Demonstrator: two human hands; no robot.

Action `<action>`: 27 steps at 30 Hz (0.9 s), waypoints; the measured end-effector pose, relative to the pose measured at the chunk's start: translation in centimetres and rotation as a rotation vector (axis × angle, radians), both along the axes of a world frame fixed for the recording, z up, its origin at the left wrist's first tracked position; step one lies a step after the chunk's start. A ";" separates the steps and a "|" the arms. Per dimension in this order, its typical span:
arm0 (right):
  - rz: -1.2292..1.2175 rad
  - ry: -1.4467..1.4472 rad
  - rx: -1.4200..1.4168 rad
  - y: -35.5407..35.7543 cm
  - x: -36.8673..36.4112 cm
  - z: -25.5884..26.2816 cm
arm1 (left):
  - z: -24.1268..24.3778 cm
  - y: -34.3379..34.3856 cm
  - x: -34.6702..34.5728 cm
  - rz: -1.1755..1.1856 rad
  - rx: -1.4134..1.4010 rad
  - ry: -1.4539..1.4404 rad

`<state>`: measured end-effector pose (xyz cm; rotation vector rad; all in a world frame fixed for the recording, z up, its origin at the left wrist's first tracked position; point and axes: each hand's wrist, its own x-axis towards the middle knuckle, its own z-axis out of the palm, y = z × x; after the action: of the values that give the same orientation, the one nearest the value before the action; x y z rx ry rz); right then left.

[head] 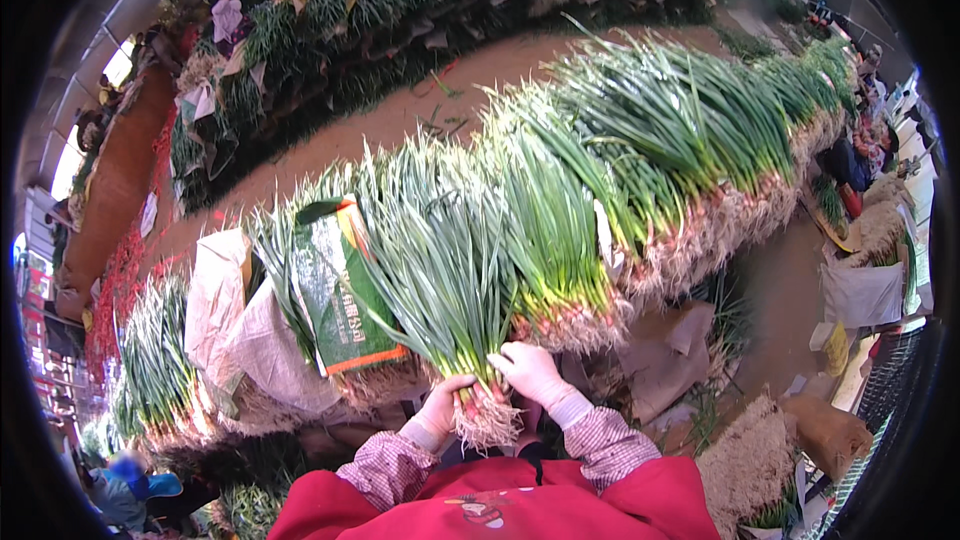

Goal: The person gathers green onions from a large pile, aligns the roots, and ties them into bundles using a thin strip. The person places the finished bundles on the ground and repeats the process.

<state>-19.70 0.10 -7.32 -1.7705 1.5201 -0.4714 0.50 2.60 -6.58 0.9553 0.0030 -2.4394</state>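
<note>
A bunch of green onions (450, 277) lies before me, leaves pointing away and its pale root tuft (486, 424) toward my body. My left hand (441, 406), in what looks like a thin pale glove, grips the bunch low on the stems, just above the roots. At the right side of the same stems is my right hand (534, 373), its fingers bent against them; the contact is partly hidden. Left of the bunch a green printed sack (349, 292) with an orange edge covers other onions. To its right stand more onions (559, 240) with reddish bases.
Rows of onion bunches (667, 120) run to the upper right. Whitish sacking (262, 345) covers bunches at left. Beyond the brown floor (360, 127) rises a large onion pile (420, 15). A person in blue (124, 499) is at lower left. Rooted bunches (750, 465) lie at lower right.
</note>
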 end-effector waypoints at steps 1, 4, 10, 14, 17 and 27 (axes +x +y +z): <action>0.093 0.000 -0.097 0.5 0.1 0.7 | -1.2 0.2 0.5 0.040 0.062 0.176; -0.072 -0.391 0.127 1.3 -0.3 3.0 | -1.1 -0.9 1.2 0.058 -0.214 0.168; -0.116 -1.039 0.546 3.6 0.7 10.6 | 8.7 -4.8 -2.5 0.502 -0.267 0.312; 0.201 -0.806 0.606 8.6 -3.4 14.3 | 11.9 -7.2 2.0 0.711 -0.511 0.398; 0.341 0.132 0.188 10.0 -8.2 9.8 | 17.3 -4.1 0.0 0.647 -0.494 0.605; 0.483 -0.393 0.619 9.2 3.0 2.7 | 13.3 18.4 4.7 0.716 -0.612 0.190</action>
<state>-16.66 9.26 -4.61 -1.3760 0.8017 -0.0744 5.18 20.99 6.68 0.3504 -0.2712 -1.6900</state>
